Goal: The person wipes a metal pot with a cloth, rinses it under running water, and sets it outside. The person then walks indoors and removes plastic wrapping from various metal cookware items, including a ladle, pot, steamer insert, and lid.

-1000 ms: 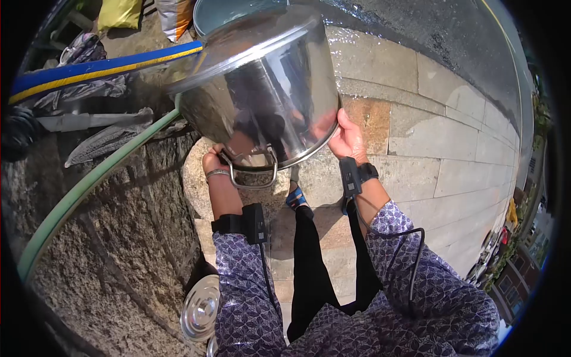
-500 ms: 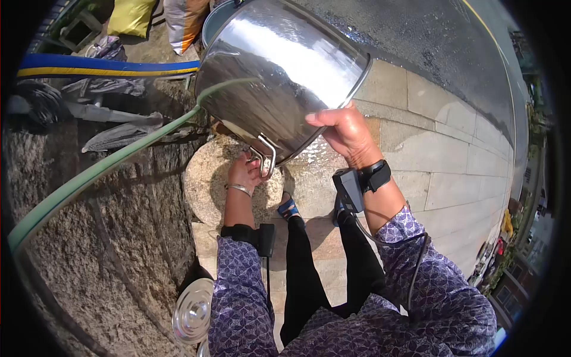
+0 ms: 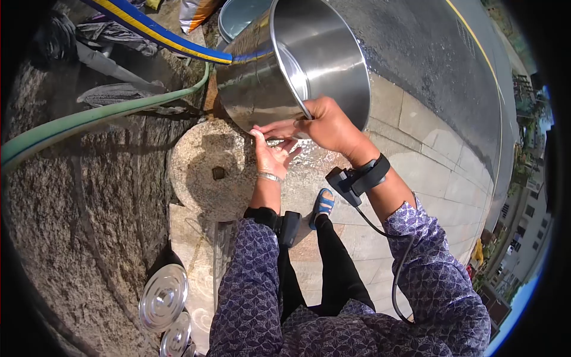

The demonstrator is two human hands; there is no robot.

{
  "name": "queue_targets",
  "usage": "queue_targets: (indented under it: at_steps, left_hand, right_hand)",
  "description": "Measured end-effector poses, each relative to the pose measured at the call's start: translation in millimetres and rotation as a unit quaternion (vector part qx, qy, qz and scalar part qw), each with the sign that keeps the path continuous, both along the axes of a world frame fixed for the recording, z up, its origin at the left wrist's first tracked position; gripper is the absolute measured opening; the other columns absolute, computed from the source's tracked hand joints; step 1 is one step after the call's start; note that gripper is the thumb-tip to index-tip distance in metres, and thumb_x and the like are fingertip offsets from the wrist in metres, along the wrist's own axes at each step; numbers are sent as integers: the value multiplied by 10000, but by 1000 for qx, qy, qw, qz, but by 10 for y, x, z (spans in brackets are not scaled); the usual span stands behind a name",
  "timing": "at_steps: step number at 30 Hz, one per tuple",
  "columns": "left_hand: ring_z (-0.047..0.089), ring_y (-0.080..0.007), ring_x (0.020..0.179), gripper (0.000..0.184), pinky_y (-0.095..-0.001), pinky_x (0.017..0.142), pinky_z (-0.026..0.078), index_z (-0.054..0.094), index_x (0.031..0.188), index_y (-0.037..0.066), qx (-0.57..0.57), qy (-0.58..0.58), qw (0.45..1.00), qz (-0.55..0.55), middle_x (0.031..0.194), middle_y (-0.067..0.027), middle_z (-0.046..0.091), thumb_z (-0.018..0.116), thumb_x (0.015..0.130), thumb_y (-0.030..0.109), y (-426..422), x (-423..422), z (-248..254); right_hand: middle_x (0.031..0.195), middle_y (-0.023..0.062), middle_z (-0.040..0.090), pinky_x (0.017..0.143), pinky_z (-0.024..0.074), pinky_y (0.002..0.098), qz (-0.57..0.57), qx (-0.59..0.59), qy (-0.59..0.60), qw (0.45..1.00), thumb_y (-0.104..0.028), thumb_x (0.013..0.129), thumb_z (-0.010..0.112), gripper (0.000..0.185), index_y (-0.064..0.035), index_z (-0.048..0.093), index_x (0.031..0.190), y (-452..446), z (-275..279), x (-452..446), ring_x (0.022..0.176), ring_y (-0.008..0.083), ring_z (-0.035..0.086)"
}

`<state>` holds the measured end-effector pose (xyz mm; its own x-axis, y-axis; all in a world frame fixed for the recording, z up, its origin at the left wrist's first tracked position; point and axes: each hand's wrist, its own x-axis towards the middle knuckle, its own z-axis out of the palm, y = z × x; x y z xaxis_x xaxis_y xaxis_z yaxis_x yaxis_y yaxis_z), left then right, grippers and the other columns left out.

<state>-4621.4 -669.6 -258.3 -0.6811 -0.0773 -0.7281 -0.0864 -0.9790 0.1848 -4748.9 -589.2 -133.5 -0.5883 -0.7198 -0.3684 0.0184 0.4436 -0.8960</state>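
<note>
A large stainless steel pot (image 3: 253, 89) is tilted on its side, its open mouth turned toward the right and its inner base partly showing. My right hand (image 3: 333, 126) is closed over the near part of the rim. Below the pot's wall is my left hand (image 3: 275, 156), palm up with the fingers stretched out and apart, the tips at or against the metal; exact contact is hard to see. A round stone slab (image 3: 208, 157) with a square hole lies under and left of the pot.
A green hose (image 3: 113, 110) and a blue-yellow hose (image 3: 160, 37) cross from the left. Beyond the pot stands a light blue tub (image 3: 241, 21). Metal lids (image 3: 163, 297) lie at lower left beside a rough stone block (image 3: 77, 208). Wet paving (image 3: 410, 140) extends right.
The pot has turned so its mouth now faces me more. My left hand has left the wire handle and moved right to the pot's wall; my right hand still grips the rim.
</note>
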Motion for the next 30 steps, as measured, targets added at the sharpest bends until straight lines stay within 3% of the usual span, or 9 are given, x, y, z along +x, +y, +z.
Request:
queue_targets:
  at_steps: [1, 4, 6, 8, 12, 13, 17, 28, 30]
  left_hand:
    - [350, -386, 1181, 886, -546, 909, 358, 207, 1317, 188, 5, 4, 1000, 7, 1275, -225, 316, 381, 679, 777, -7, 3, -11]
    - [341, -327, 1211, 835, -521, 979, 290, 294, 1292, 182, 29, -6, 999, 20, 1294, -137, 358, 401, 694, 754, -63, 33, 9]
    - [374, -332, 1159, 994, -464, 949, 353, 261, 1295, 70, -26, 12, 999, 17, 1250, -233, 333, 444, 632, 789, -49, 96, 45]
    - [347, -341, 1186, 973, -475, 951, 347, 250, 1303, 91, -48, -2, 998, 29, 1260, -237, 323, 439, 645, 782, -25, 226, -4]
    - [269, -371, 1248, 915, -513, 944, 337, 205, 1325, 154, -38, -46, 998, 33, 1298, -238, 286, 423, 677, 763, -52, 465, -72]
    - [403, -315, 1137, 680, -459, 903, 385, 482, 1041, 164, 22, -60, 997, 37, 1225, -146, 412, 430, 689, 744, -72, 512, -79]
    - [364, -398, 1178, 842, -501, 888, 382, 299, 1254, 162, 15, -32, 999, 5, 1272, -230, 344, 426, 674, 759, 19, 609, -111]
    - [524, -343, 944, 923, -443, 841, 416, 366, 1192, 17, 2, -50, 994, -97, 959, -181, 517, 476, 649, 755, 209, 607, -198]
    - [521, -346, 946, 941, -449, 842, 414, 353, 1195, 4, -2, -56, 994, -89, 981, -183, 507, 479, 645, 757, 230, 578, -199]
  right_hand:
    - [641, 185, 580, 581, 451, 284, 6, 26, 17, 999, 58, 705, 550, 49, 78, 556, 750, -4, 17, 10, 650, 57, 491]
    - [673, 241, 547, 557, 444, 301, 36, 46, 113, 992, 30, 700, 567, 55, 68, 549, 736, -137, 65, 109, 590, 105, 530]
    - [691, 260, 522, 563, 452, 359, 59, 21, 130, 990, 8, 668, 574, 80, 64, 544, 717, -177, 221, 192, 621, 384, 558]
    - [689, 256, 522, 560, 447, 396, 90, 4, 178, 980, 27, 655, 555, 65, 61, 532, 705, -165, -4, 314, 652, 407, 543]
    - [701, 250, 532, 567, 452, 403, 133, 21, 172, 976, 30, 646, 546, 78, 53, 543, 721, -91, -39, 372, 670, 397, 552]
    - [712, 244, 541, 573, 453, 399, 146, 36, 167, 974, 24, 650, 550, 85, 49, 553, 731, -71, -17, 333, 680, 394, 554]
    - [718, 231, 554, 581, 449, 378, 180, 61, 130, 973, -4, 666, 579, 107, 38, 581, 764, -35, -61, 121, 657, 361, 573]
    - [706, 238, 560, 610, 453, 382, 268, 145, 97, 948, -69, 644, 600, 157, 26, 615, 768, -140, 182, -335, 687, 366, 579]
    - [645, 230, 539, 568, 436, 343, 279, 148, 127, 940, -74, 676, 606, 170, 52, 584, 788, -171, 213, -367, 577, 310, 558]
